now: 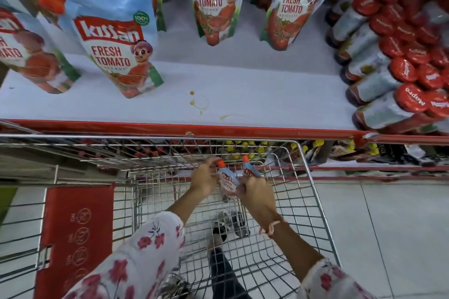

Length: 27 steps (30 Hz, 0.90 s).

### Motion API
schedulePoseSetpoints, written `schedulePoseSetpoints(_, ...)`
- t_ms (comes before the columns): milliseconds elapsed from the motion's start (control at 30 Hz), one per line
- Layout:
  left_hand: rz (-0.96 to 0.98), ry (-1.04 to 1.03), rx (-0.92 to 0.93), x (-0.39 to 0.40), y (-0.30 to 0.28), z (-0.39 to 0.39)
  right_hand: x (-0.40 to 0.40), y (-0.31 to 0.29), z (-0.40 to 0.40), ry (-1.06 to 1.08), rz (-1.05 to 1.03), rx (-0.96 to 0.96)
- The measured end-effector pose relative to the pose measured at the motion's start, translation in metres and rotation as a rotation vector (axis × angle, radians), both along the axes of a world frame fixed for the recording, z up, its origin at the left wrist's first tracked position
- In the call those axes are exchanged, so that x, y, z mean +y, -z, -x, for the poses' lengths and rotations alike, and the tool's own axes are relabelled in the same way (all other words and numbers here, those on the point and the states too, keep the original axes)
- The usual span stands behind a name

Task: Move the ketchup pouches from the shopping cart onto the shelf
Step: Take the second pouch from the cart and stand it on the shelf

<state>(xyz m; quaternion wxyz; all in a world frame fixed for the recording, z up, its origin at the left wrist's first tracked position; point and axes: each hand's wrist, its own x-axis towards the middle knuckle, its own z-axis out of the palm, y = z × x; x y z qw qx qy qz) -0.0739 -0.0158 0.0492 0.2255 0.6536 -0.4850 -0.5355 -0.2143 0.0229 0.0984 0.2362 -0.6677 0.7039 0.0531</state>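
Both my hands are down inside the wire shopping cart (pixel 313 192). My left hand (pixel 205 178) grips one ketchup pouch (pixel 227 183) near its orange cap. My right hand (pixel 256 193) holds a second ketchup pouch (pixel 249 168), whose orange cap points up toward the shelf. The two pouches sit side by side, almost touching. Above the cart lies the white shelf (pixel 243 99) with a red front edge. Several ketchup pouches stand upright on it, the nearest one (pixel 116 46) at front left.
Red-capped bottles (pixel 410 99) lie stacked on the shelf's right end. A yellowish stain (pixel 198 102) marks the shelf front. The cart's red child-seat flap (pixel 75 233) is at lower left. A lower shelf with yellow-capped goods (pixel 245 147) sits behind the cart.
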Motion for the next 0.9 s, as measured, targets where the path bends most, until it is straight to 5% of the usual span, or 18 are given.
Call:
schedulePoseSetpoints(233, -0.109, 0.079, 0.28, 0.018, -0.021, -0.031, 0.006, -0.04, 0.022, 0.011, 0.128, -0.381)
schedulePoseSetpoints(533, 0.124, 0.006, 0.357, 0.027, -0.117, -0.047, 0.0, -0.124, 0.027, 0.255, 0.209, -0.981)
schedulePoseSetpoints(900, 0.441, -0.132, 0.456, -0.001, -0.235, -0.052, -0.026, -0.186, 0.02, 0.203, 0.221, -1.297)
